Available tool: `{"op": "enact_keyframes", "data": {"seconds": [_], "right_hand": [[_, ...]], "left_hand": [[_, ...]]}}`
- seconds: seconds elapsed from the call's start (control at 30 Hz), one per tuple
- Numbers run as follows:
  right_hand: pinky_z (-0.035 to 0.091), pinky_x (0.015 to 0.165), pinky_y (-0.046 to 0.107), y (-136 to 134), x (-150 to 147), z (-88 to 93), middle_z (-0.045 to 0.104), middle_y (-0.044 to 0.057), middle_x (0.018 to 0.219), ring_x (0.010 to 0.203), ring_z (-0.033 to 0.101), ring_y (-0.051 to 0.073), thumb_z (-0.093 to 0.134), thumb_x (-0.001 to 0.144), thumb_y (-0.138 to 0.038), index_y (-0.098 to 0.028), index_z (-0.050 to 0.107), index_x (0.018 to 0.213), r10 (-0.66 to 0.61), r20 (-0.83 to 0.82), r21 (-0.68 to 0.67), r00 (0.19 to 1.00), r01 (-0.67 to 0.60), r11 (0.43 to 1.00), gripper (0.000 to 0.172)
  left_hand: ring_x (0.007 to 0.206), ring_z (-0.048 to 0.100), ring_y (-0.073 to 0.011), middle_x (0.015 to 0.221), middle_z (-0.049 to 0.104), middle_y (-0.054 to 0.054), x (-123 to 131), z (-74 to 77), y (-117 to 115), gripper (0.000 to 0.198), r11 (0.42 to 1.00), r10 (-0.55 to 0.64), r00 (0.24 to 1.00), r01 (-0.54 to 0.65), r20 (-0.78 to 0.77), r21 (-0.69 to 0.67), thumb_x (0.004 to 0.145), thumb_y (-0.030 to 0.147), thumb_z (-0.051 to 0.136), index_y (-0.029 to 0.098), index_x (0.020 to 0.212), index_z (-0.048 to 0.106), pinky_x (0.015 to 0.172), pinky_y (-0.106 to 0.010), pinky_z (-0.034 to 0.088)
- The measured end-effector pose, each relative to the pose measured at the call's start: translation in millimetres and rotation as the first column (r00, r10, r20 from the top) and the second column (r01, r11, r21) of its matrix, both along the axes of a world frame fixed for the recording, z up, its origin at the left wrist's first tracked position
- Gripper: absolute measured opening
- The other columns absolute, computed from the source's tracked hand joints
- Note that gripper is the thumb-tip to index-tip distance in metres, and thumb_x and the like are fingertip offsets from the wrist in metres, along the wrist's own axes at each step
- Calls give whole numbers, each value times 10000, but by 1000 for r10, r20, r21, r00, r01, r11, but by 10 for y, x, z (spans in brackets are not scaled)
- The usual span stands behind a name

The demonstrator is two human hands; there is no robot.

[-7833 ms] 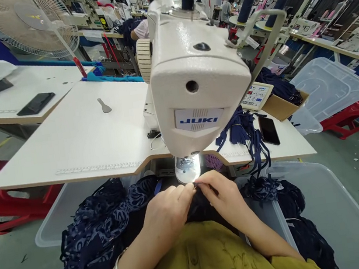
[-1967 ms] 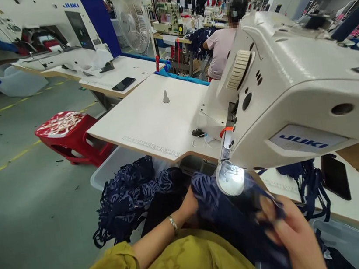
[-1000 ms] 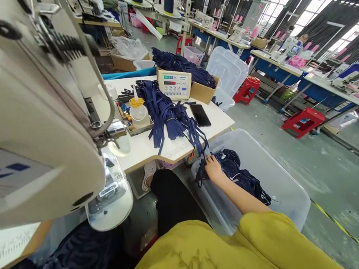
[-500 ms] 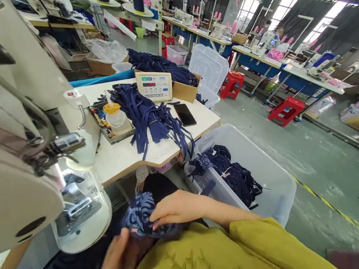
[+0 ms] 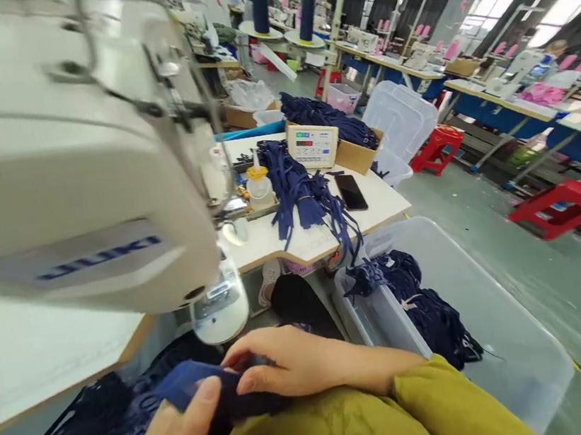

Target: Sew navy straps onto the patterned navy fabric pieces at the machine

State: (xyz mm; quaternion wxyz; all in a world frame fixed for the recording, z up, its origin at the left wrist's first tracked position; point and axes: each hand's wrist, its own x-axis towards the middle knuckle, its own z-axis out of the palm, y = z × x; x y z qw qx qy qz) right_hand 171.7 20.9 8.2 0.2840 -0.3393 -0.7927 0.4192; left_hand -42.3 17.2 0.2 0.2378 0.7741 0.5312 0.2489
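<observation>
My left hand [image 5: 182, 431] is closed on a piece of navy fabric [image 5: 186, 379] in front of my body, its thumb lying on top. Curled over the other end of the same cloth is my right hand [image 5: 288, 364], thumb and fingers bent onto it. A plain, brighter blue edge of the cloth shows between the hands; the rest is dark and partly blurred. Just beyond my hands is the sewing machine bed [image 5: 223, 315], under the white JUKI machine head [image 5: 75, 167]. A heap of navy patterned fabric [image 5: 98, 428] lies at the lower left.
On the white table [image 5: 256, 240] lie navy straps [image 5: 302, 187], a phone [image 5: 351, 191], a control panel [image 5: 314, 146] and a small bottle [image 5: 259, 186]. To the right stands a clear plastic bin [image 5: 503, 332] with dark bundles. Red stools [image 5: 562, 207] stand on the floor.
The view has swung left, bringing more of the machine head into sight. The cloth has been shifted in my hands: its pale patterned face showed before, a plain blue edge shows now.
</observation>
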Motion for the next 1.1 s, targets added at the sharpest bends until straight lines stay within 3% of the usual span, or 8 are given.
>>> {"op": "enact_keyframes", "data": {"seconds": [0.13, 0.27, 0.47, 0.6, 0.77, 0.93, 1.0, 1.1], "right_hand": [[459, 841, 228, -60, -2, 93, 637, 31, 1010, 940, 593, 146, 583, 880, -383, -197, 603, 1119, -85, -114, -90, 990, 75, 993, 303], [456, 772, 229, -128, 40, 134, 649, 12, 1011, 877, 588, 143, 579, 882, -393, -240, 590, 1176, -130, -100, -247, 986, 102, 964, 332], [423, 712, 217, -163, 139, 91, 627, -14, 859, 775, 554, 131, 595, 870, -360, -216, 647, 962, -396, -48, -292, 917, 367, 883, 179], [393, 651, 205, -75, 142, 94, 524, -43, 739, 684, 491, 109, 583, 872, -343, -251, 624, 1091, -422, -76, -266, 903, 390, 881, 241], [349, 593, 206, 84, 67, 122, 454, -49, 644, 618, 435, 101, 591, 848, -337, -198, 634, 813, -458, -1, -204, 889, 448, 870, 149], [335, 604, 220, 153, 22, 80, 480, -51, 658, 627, 450, 105, 567, 863, -371, -204, 573, 761, -490, 109, -63, 865, 498, 865, 196], [328, 600, 223, 167, -5, 51, 481, -56, 660, 628, 457, 106, 581, 852, -383, -210, 548, 750, -489, 147, -41, 860, 499, 865, 204], [327, 587, 225, 208, -41, 21, 478, -64, 649, 608, 461, 108, 612, 822, -388, -215, 511, 759, -494, 160, -48, 854, 507, 861, 210]], "left_hand": [[569, 589, -122, 608, 643, 56, 158, 389, -40, 334, 945, -273, 962, 266, 12, 193, 937, 310, 343, 255, 709, 582, 536, -195, 467], [528, 543, -123, 573, 592, 21, 287, 486, -42, 376, 897, -351, 927, 373, -133, 238, 945, 225, 290, 215, 654, 526, 511, -229, 404], [573, 518, -106, 664, 600, 21, 373, 444, 28, 241, 981, -188, 978, 190, 88, -21, 924, 283, 392, 197, 789, 571, 541, -211, 387], [607, 513, -104, 692, 601, 24, 387, 421, 39, 259, 944, -99, 935, 197, 339, -265, 898, 398, 463, 192, 797, 585, 529, -191, 402], [609, 566, -107, 699, 644, 20, 303, 259, 33, 330, 939, 63, 925, 72, 375, -335, 903, 458, 458, 184, 773, 588, 540, -193, 439], [598, 565, -99, 714, 602, 29, 215, 179, 52, 198, 977, 173, 964, -194, 199, 91, 893, 386, 518, 197, 846, 552, 556, -200, 471], [714, 604, -122, 854, 633, -24, 202, 191, 59, 168, 870, 201, 969, -244, 143, 429, 865, 294, 583, 175, 978, 551, 661, -230, 510], [1051, 600, -185, 1112, 649, -100, 192, 195, 78, 297, 683, 53, 991, 53, -122, 729, 857, 144, 576, 142, 1152, 543, 946, -315, 462]]}}
